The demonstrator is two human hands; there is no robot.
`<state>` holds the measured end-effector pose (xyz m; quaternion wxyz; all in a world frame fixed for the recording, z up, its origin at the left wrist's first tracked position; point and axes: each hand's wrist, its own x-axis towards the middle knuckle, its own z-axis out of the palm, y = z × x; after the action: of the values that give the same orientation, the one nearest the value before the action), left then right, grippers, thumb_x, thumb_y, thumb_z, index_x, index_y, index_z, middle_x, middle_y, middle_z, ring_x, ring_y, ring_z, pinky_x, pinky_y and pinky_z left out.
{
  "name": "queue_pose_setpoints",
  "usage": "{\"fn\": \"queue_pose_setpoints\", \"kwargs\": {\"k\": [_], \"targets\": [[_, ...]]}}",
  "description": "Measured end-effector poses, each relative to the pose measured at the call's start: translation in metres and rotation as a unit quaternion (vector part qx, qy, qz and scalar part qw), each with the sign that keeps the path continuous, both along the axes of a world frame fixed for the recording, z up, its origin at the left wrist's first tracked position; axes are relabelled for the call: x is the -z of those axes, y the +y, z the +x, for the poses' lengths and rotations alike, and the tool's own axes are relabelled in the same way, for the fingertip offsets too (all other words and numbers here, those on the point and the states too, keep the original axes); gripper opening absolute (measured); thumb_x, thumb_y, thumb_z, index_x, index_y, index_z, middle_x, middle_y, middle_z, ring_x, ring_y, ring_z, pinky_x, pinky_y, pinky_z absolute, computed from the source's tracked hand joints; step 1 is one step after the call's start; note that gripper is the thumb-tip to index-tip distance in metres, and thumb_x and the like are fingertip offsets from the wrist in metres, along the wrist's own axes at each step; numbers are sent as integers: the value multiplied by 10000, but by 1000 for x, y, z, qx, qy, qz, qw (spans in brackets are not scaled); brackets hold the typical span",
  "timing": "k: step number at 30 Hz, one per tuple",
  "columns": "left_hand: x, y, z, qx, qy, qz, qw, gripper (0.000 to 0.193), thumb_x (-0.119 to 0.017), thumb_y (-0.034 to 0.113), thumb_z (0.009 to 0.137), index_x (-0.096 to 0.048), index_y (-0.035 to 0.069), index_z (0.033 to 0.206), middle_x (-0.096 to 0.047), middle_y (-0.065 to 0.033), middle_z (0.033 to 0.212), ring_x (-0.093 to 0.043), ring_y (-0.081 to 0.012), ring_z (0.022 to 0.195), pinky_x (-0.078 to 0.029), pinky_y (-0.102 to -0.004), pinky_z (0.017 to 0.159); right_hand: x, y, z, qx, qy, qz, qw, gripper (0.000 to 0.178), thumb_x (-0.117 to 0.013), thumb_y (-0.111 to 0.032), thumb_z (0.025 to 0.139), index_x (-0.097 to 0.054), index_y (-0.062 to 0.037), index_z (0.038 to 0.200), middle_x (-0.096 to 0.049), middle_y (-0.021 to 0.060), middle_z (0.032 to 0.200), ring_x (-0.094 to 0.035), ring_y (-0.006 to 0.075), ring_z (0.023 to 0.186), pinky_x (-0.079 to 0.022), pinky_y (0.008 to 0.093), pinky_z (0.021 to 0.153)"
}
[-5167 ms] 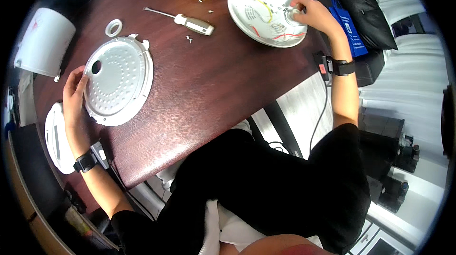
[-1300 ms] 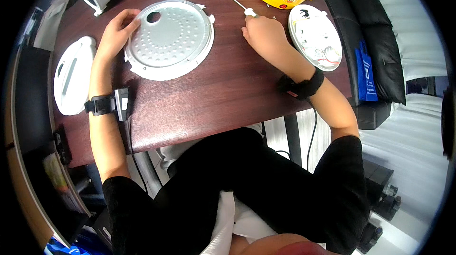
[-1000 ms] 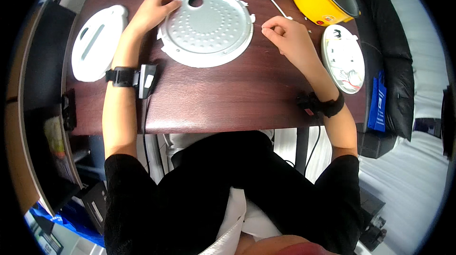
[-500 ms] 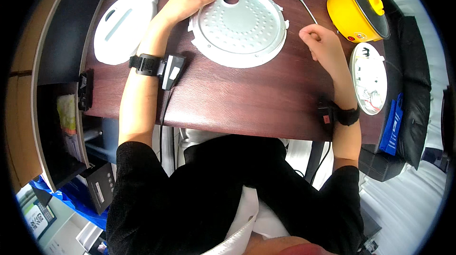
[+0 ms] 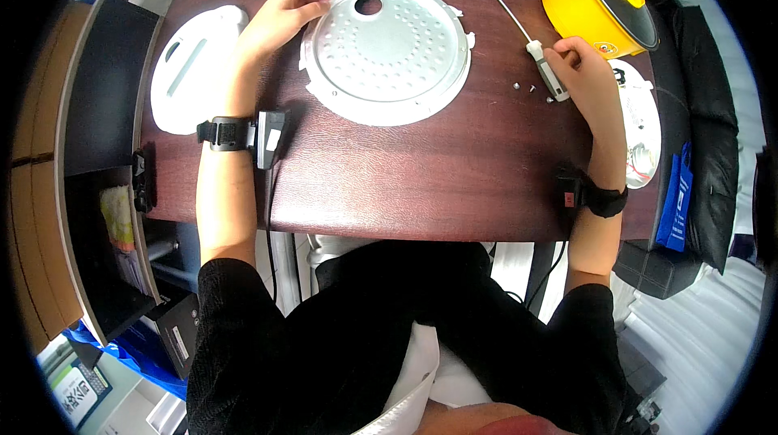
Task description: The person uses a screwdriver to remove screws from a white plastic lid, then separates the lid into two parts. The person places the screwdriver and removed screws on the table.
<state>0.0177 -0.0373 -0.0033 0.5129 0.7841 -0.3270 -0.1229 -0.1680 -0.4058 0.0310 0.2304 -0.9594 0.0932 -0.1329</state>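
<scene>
Since half a second ago, the right hand [image 5: 582, 70] has dropped onto the screwdriver [image 5: 539, 58], fingers curled on its pale handle near the table's [image 5: 421, 176] right edge. Left to right: smooth white plastic lid [image 5: 194, 66], left hand [image 5: 284, 14] spread on the dimpled round metal plate [image 5: 387, 50], glossy yellow pot [image 5: 596, 2].

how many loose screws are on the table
3 small silver screws lie on the dark wooden table: one and another left of the grey-handled screwdriver, a third by its handle end. The right hand may hide more.
</scene>
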Motion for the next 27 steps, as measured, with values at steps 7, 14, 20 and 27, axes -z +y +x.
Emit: {"fn": "queue_pose_setpoints", "kwargs": {"k": [7,14,20,27], "targets": [[-3,2,-1,0,67,-12,998,304,-526,95,919,-559,39,1217,-621,-75,1141,-567,-164,1102,-416,-295,1003,9,-9,-6,22,114,-58,992,326,-723,-303,778,-594,-47,931,-558,25,707,-553,137,645,-391,257,585],[-5,5,-3,-18,92,-23,995,309,-519,114,919,-559,24,1213,-628,-79,1132,-572,-167,1105,-405,-300,1017,-4,0,-2,30,196,-68,978,341,-692,-335,755,-621,-31,893,-637,122,757,-638,247,743,-453,335,669],[-7,5,-1,-11,97,10,995,290,-502,99,939,-562,32,1215,-609,-56,1155,-555,-145,1111,-400,-279,1016,-2,-3,1,39,194,-18,980,314,-657,-316,758,-644,-15,842,-645,124,732,-637,238,700,-457,334,653],[-5,8,-1,1,78,9,997,301,-501,45,893,-596,27,1178,-644,-74,1094,-592,-166,1057,-421,-290,992,3,-8,6,48,203,43,977,347,-625,-345,794,-643,1,783,-607,96,647,-613,197,626,-443,305,587]]}}
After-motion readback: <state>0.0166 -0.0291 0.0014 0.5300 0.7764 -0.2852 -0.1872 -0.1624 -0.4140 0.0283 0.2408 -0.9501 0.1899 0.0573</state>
